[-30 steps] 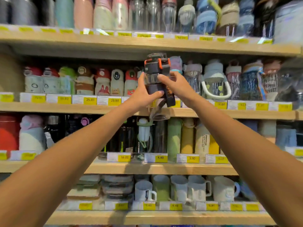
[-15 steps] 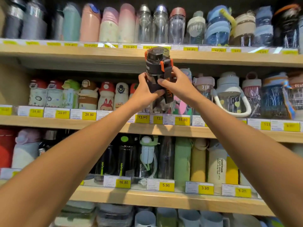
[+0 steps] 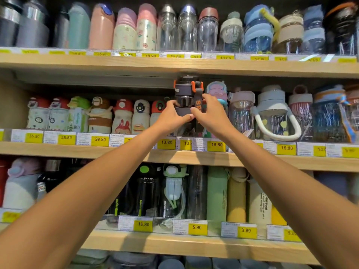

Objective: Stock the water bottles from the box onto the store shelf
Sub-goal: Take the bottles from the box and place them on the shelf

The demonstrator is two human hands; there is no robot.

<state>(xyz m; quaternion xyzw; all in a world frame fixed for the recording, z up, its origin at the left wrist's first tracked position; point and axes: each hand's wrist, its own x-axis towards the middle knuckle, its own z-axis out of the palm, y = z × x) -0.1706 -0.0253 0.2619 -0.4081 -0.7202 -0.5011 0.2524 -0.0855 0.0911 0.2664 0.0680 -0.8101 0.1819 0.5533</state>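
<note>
A dark grey water bottle [image 3: 186, 94] with orange lid clips and a strap stands upright in the second shelf [image 3: 116, 150] row, its lid just under the board above. My left hand [image 3: 171, 118] grips its left side and my right hand [image 3: 210, 116] grips its right side, thumbs meeting at the front. The bottle's lower part is hidden behind my hands. The box is out of view.
Cartoon flasks [image 3: 122, 116] stand left of the bottle; a pink-lidded bottle [image 3: 217, 92] and clear handled bottles [image 3: 272, 113] crowd its right. The top shelf [image 3: 174, 64] hangs close above. Price tags [image 3: 215, 145] line each shelf edge. Tall bottles [image 3: 216, 193] fill the shelf below.
Both hands pushed the bottle deeper into the second shelf row, under the upper board. It went from tilted in front of the shelf to upright among the other bottles.
</note>
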